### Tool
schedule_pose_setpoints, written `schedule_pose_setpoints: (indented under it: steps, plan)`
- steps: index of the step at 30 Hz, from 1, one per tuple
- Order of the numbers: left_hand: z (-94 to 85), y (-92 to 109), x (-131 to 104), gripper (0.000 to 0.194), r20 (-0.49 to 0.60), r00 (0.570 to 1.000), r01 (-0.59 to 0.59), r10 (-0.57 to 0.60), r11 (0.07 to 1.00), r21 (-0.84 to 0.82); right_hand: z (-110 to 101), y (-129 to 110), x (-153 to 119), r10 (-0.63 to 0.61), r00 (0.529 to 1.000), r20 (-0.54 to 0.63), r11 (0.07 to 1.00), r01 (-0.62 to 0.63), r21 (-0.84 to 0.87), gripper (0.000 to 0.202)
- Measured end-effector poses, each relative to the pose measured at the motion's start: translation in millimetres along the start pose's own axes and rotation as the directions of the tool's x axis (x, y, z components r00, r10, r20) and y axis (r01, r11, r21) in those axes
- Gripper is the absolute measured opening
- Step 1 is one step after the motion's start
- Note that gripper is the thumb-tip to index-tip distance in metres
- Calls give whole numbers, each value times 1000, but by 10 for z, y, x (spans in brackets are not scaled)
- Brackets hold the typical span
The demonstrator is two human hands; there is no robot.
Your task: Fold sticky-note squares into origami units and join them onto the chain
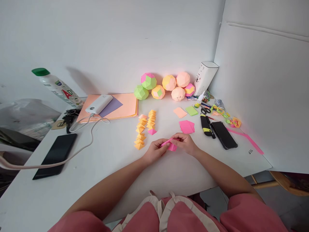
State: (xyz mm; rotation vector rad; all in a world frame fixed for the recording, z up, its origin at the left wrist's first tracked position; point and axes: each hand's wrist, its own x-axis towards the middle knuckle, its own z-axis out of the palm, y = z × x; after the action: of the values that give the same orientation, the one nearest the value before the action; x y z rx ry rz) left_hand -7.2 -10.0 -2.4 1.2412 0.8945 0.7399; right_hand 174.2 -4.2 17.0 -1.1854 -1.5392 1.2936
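Observation:
Between my two hands is a pink paper square (172, 147), partly folded, above the front of the white table. My left hand (156, 150) pinches its left side, and my right hand (185, 143) pinches its upper right part. Fingers hide some of the folds. Just beyond my hands lie loose pink paper sheets (186, 126). Left of them, two rows of folded orange paper pieces (140, 136) stand on the table, with one folded pink piece (152, 131) at the near end of the right row. A peach sheet (180, 112) and a green sheet (191, 111) lie farther back.
Several paper balls (178, 94) are stacked by the wall. To the right are scissors (205, 110), a cutter (206, 125), a phone (224, 134) and paper scraps. At left are a tablet (55, 156), a power bank (99, 104) with a looping cable, and a bottle (60, 88).

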Motion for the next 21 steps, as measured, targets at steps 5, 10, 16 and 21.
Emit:
schedule_pose_setpoints:
  steps: [5, 10, 16, 21]
  plan:
    - [0, 13, -4, 42, 17, 1000, 1, -1, 1000, -6, -7, -8, 0, 8, 1000, 5, 1000, -8, 10, 22]
    - [12, 65, -19, 40, 15, 1000, -4, 4, 1000, 23, -4, -39, -6, 19, 1000, 2, 1000, -19, -8, 22]
    - [17, 95, -26, 39, 19, 1000, -3, 2, 999, 46, -5, -72, -16, 9, 1000, 2, 1000, -9, -23, 21]
    - [5, 56, -9, 36, 18, 1000, -2, 1, 999, 42, -22, -79, -30, 12, 1000, 15, 999, -11, -38, 20]
